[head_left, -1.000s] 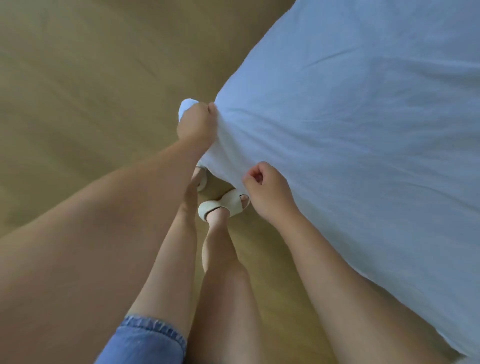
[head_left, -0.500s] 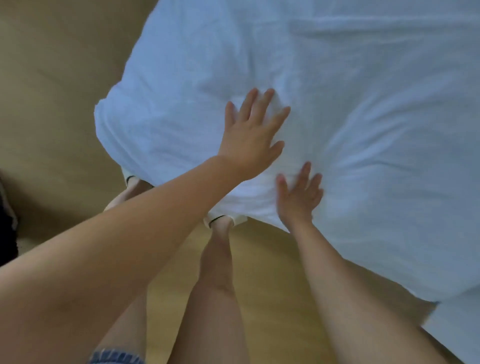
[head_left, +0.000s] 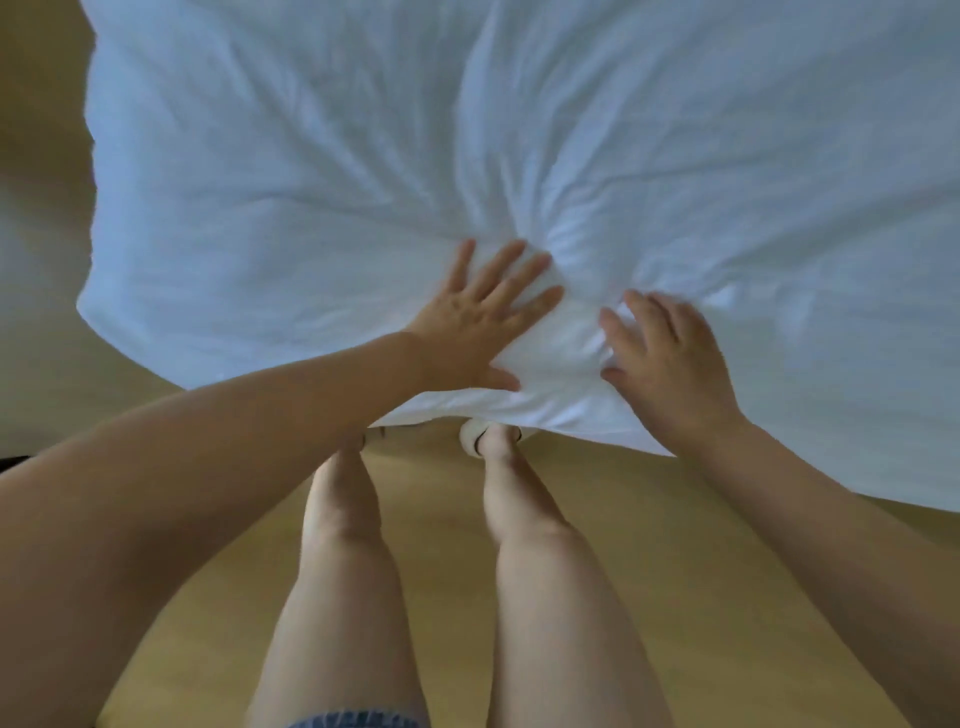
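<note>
A large white sheet (head_left: 311, 182) covers a bed and fills the upper part of the head view, with creases radiating from a spot just beyond my hands. My left hand (head_left: 475, 317) lies flat on the sheet near its front edge, fingers straight and spread. My right hand (head_left: 667, 364) presses on the sheet beside it, fingers together and slightly bent, with a small ridge of bunched cloth between the two hands.
A light wooden floor (head_left: 675, 545) runs below and to the left of the bed. My bare legs (head_left: 530, 571) stand at the bed's front edge, with a white slipper (head_left: 474, 439) partly under the sheet.
One second ago both hands gripped the sheet's corner edge. They let go, opened and moved onto the top of the sheet; the view has swung over the bed and more creases have formed.
</note>
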